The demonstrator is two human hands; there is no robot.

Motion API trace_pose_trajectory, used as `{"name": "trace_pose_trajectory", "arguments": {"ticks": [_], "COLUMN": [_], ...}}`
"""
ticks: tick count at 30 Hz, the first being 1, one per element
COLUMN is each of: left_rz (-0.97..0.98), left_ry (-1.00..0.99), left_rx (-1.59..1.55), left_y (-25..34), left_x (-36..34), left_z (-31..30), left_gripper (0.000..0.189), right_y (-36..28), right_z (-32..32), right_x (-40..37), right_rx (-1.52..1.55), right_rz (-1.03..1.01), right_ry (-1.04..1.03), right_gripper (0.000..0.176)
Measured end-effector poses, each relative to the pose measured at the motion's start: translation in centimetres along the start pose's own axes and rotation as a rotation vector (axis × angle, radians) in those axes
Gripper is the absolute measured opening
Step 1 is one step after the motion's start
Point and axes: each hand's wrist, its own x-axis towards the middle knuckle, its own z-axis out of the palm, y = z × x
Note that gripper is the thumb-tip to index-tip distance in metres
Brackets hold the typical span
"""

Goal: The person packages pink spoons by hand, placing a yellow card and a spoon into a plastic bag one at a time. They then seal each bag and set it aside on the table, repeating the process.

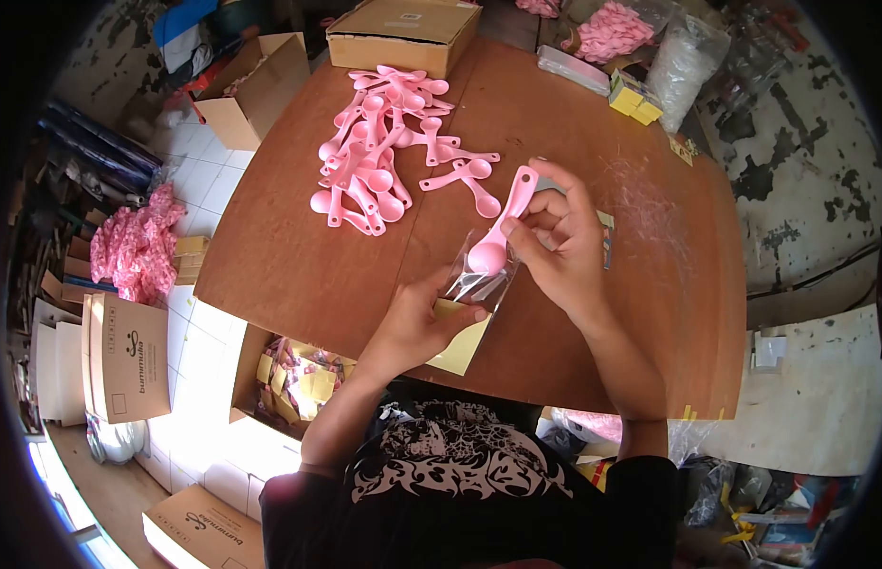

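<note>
Head view: pink spoon (503, 228) bowl-first in a clear bag (474, 283).
Right hand (560, 251) pinches its handle to steer; left hand (413, 327) grips the bag steady above the counter (289, 247).

Smooth, slightly glossy pink plastic in the spoon (503, 228) and in the pile (375, 161) of the same; thin clear film, shiny and crinkled, in the bag (474, 284); matt yellow paper in the card (460, 351). Brown wood for the table (299, 266), smooth with a dull sheen and a scuffed pale patch on the right. Plain matt cardboard for the box (403, 33), glazed white tile for the floor (199, 180), soft black cloth with a white print for the shirt (450, 474).
</note>
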Motion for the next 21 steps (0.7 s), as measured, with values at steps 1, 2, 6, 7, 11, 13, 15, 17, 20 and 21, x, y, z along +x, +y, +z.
{"name": "trace_pose_trajectory", "arguments": {"ticks": [1, 2, 6, 7, 11, 13, 15, 17, 20, 21], "left_rz": [0.0, 0.079, 0.096, 0.095, 0.043, 0.085, 0.112, 0.104, 0.11, 0.122], "left_ry": [0.0, 0.053, 0.076, 0.075, 0.06, 0.09, 0.13, 0.116, 0.052, 0.001], "left_rx": [0.001, -0.022, -0.223, -0.223, -0.078, -0.06, -0.086, -0.049, -0.018, -0.024], "left_y": [-0.1, -0.4, -0.2, -0.2, 0.1, 0.1, -0.2, 0.3, -0.4, -0.1], "left_x": [0.1, 0.2, 0.1, 0.0, -0.1, 0.0, 0.1, -0.1, 0.1, 0.3], "left_z": [0.2, 0.4, 0.7, 0.5, 0.3, 0.7, 1.0, 0.9, 0.8, 0.8], "left_gripper": [0.04, 0.035, 0.027, 0.027, 0.037, 0.038, 0.031, 0.031, 0.035, 0.04], "right_y": [0.3, 0.5, 0.4, 0.4, 0.0, -0.2, -0.1, -0.2, -0.4, -1.4], "right_z": [0.3, 0.6, 0.9, 0.9, 0.9, 0.9, 0.3, 0.1, -1.0, -1.4], "right_x": [-0.2, -0.4, -1.1, -1.2, -1.7, -1.7, -1.7, -2.2, -2.9, -2.6], "right_rx": [-0.054, -0.022, -0.165, -0.164, -0.283, -0.296, -0.421, -0.369, 0.004, 0.003], "right_rz": [-0.035, -0.054, -0.087, -0.086, -0.139, -0.147, -0.271, -0.218, 0.161, 0.163], "right_ry": [-0.017, -0.007, -0.002, -0.001, -0.01, 0.011, -0.08, -0.095, -0.184, -0.183], "right_gripper": [0.055, 0.051, 0.044, 0.044, 0.037, 0.032, 0.021, 0.013, 0.012, 0.012]}}
